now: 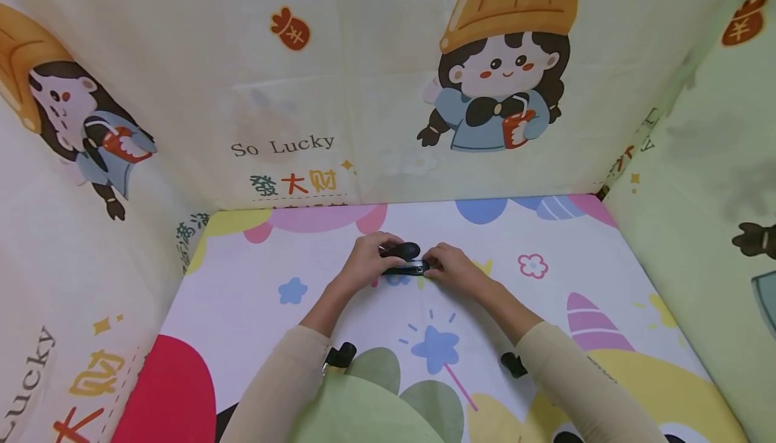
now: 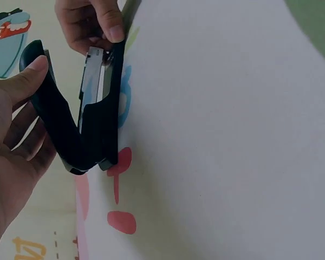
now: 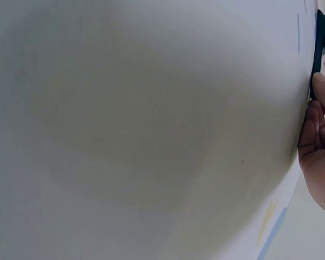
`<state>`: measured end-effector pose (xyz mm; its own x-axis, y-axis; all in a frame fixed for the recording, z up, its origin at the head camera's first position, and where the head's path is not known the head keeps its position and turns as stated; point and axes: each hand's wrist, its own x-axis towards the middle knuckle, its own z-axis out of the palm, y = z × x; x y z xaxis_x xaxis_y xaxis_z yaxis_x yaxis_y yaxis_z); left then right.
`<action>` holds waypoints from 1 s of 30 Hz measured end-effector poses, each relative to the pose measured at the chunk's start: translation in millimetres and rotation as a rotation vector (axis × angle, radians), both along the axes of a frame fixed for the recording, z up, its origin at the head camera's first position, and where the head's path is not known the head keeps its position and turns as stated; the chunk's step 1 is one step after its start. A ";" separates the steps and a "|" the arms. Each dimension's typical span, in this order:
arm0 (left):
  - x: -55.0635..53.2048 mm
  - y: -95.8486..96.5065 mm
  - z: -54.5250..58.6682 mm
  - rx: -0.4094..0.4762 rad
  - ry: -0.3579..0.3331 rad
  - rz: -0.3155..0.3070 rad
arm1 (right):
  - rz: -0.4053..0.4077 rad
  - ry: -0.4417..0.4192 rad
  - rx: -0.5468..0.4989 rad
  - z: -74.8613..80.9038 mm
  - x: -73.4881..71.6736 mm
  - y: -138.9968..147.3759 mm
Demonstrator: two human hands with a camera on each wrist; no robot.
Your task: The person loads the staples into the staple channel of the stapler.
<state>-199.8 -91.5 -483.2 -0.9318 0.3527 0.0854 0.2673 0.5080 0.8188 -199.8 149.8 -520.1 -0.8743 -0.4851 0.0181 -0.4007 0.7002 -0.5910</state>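
A black stapler (image 2: 102, 127) is spread apart on the tabletop, its upper arm swung up and its silver staple channel (image 2: 90, 78) exposed. My left hand (image 1: 367, 258) grips the raised upper arm (image 1: 407, 250), thumb on one face and fingers behind it in the left wrist view. At the other end of the stapler, my right hand (image 1: 456, 269) pinches the front tip of the base between thumb and fingers. The right wrist view catches only part of that hand (image 3: 320, 157) and a bit of the black base (image 3: 317, 51) at its right edge.
A white cloth (image 1: 339, 322) printed with stars, flowers and cartoon shapes covers the table. Printed fabric walls (image 1: 364, 93) rise at the back, the left and the right. Black wrist cameras (image 1: 342, 355) sit at both sleeves.
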 end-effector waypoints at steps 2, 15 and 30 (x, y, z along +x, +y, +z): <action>-1.1 2.7 -0.4 -0.022 0.006 -0.008 | 0.000 0.011 -0.002 0.2 -0.2 0.0; -6.8 16.3 -13.7 -0.185 0.063 -0.090 | 0.014 0.046 0.014 -0.1 0.2 0.1; -8.0 21.1 -15.5 -0.237 0.076 -0.091 | 0.012 0.054 0.008 -1.5 0.8 0.5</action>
<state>-207.8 -70.4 -498.7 -0.8896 0.4529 0.0595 0.3769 0.6541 0.6558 -199.0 150.2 -521.7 -0.8662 -0.4960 0.0608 -0.4402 0.6999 -0.5625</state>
